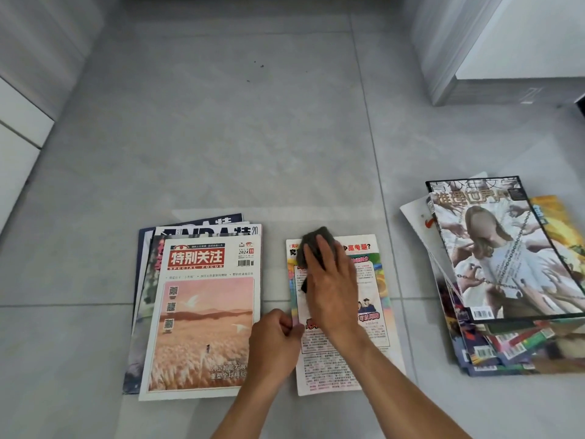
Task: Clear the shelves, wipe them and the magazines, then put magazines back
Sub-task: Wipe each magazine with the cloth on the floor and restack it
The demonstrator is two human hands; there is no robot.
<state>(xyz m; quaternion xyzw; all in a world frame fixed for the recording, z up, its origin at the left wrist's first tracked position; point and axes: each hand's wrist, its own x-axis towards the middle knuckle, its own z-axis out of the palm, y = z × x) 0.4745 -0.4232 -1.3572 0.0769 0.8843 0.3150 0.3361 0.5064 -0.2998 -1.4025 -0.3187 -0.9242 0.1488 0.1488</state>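
Grey floor tiles (221, 137) carry the work. Centre magazine (364, 343) lies flat between two stacks: thin, limp, glossy, likely to slide. Right hand (332, 289) presses a grey cloth (316, 242), fingers extended together. Left hand (275, 340) pinches the left edge, the best anchoring point.

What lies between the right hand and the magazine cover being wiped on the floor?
Only the grey cloth, which the right hand presses flat on the middle magazine. The left hand pinches that magazine's left edge. Nothing else covers it.
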